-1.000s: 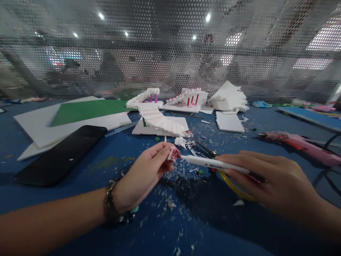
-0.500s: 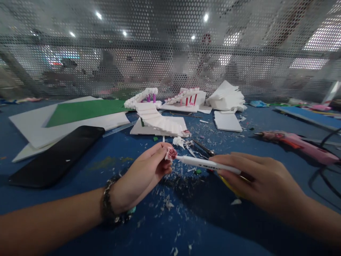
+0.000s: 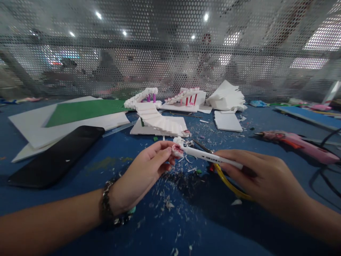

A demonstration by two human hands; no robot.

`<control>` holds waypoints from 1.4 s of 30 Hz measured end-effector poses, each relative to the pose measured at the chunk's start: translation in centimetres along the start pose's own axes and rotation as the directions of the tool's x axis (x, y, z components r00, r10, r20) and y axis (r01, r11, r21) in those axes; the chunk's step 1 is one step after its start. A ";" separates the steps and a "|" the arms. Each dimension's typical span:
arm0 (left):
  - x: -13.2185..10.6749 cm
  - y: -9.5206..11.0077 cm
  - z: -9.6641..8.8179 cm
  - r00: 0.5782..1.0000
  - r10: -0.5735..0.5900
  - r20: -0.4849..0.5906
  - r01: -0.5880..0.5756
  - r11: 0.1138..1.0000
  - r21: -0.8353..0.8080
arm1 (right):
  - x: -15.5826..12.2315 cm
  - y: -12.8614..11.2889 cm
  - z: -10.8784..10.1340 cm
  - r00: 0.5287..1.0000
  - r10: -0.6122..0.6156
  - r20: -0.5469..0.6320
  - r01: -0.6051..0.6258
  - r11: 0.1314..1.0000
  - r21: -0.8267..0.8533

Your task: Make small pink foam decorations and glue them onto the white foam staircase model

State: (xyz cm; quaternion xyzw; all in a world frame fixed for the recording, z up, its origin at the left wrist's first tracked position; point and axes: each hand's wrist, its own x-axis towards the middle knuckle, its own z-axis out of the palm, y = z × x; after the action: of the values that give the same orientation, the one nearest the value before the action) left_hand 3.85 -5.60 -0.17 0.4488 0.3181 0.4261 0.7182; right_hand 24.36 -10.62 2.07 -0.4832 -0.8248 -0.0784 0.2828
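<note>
My left hand [image 3: 145,172] pinches a small white foam piece [image 3: 177,150] stained red, held above the blue table [image 3: 80,213]. A beaded bracelet circles that wrist. My right hand [image 3: 262,179] grips a white marker pen [image 3: 210,157], whose tip touches the foam piece. Under the right hand lies a yellow-handled tool [image 3: 230,185]. Just beyond the hands sits a white foam staircase model [image 3: 158,122].
A black phone [image 3: 57,154] lies at the left beside white and green boards [image 3: 77,113]. Two more foam stair models [image 3: 183,97], a stack of foam sheets [image 3: 227,97] and a pink glue gun [image 3: 298,142] stand farther back and right. Foam scraps litter the table; perforated mesh walls the back.
Both hands have lifted slightly, and the foam piece and pen tip have shifted a little to the right and up. The pen tip stays against the foam.
</note>
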 end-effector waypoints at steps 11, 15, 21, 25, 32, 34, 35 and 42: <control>-0.1 0.3 0.3 1.000 0.023 -0.019 -0.023 1.000 0.017 | 0.0 -0.3 -0.2 1.000 -0.003 0.000 0.003 0.999 0.034; -0.1 0.4 0.4 0.999 0.041 0.008 -0.041 0.999 -0.016 | 0.0 -0.4 -0.2 1.000 -0.022 -0.003 0.022 0.998 0.052; -0.1 0.4 0.2 0.999 0.034 0.015 -0.033 0.998 -0.047 | -0.1 -0.5 -0.2 1.000 0.003 0.007 -0.003 0.997 0.079; 0.0 0.5 0.2 0.999 0.020 0.035 -0.016 0.994 -0.104 | -0.1 -0.4 -0.1 0.996 0.083 0.031 -0.086 0.989 0.117; -0.2 0.7 0.4 0.999 0.007 0.051 -0.003 0.997 -0.080 | 0.1 -0.6 -0.3 0.990 0.132 0.055 -0.139 0.980 0.143; -0.2 0.7 0.3 0.999 0.008 0.053 -0.005 0.998 -0.066 | 0.1 -0.6 -0.3 0.989 0.139 0.058 -0.146 0.978 0.147; -0.2 0.6 0.3 0.998 0.011 0.056 -0.008 0.998 -0.056 | 0.1 -0.6 -0.3 0.988 0.142 0.061 -0.150 0.978 0.148; 0.1 0.2 0.2 0.997 0.021 0.070 -0.022 1.000 0.014 | 0.1 -0.6 -0.3 0.986 0.148 0.073 -0.158 0.977 0.144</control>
State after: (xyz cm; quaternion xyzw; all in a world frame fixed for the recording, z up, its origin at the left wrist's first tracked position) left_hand 3.95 -5.51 0.08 0.4718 0.2912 0.4156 0.7210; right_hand 23.89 -10.97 2.45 -0.5249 -0.7971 0.0206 0.2978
